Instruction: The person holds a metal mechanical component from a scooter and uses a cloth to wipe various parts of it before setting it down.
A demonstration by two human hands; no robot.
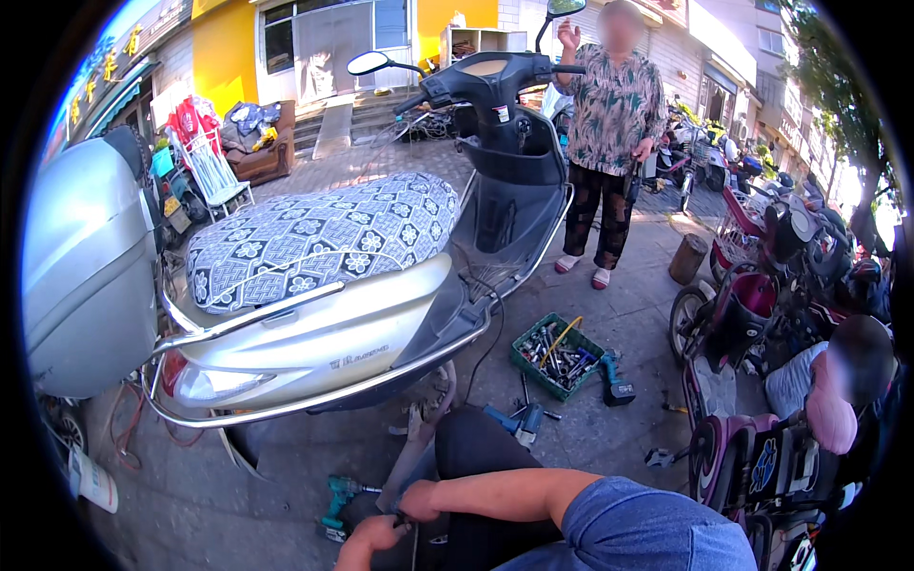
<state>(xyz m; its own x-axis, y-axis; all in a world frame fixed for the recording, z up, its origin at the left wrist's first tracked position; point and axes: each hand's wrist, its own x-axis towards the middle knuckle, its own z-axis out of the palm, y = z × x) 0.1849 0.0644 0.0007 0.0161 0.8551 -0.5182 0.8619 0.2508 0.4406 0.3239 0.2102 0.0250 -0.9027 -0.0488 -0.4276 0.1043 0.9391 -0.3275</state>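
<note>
My right hand (419,500) reaches left from a blue sleeve and is clenched just below the lower end of a grey exhaust pipe (415,447). My left hand (367,539) is fisted right beside it at the bottom edge. Both close on a thin dark tool (411,535) between them; its kind is too small to tell. They work low behind a silver scooter (324,343) with a patterned seat cover (319,233). A green cordless drill (338,495) lies on the ground just left of my hands. A dark rounded shape (481,457) rises right behind them.
A green crate of tools (557,357) sits on the paving, with a teal drill (614,381) and a blue tool (519,419) next to it. A person in a patterned shirt (609,114) stands beyond the scooter. Another person (838,381) sits among parked scooters on the right. A silver top case (86,266) bulges at left.
</note>
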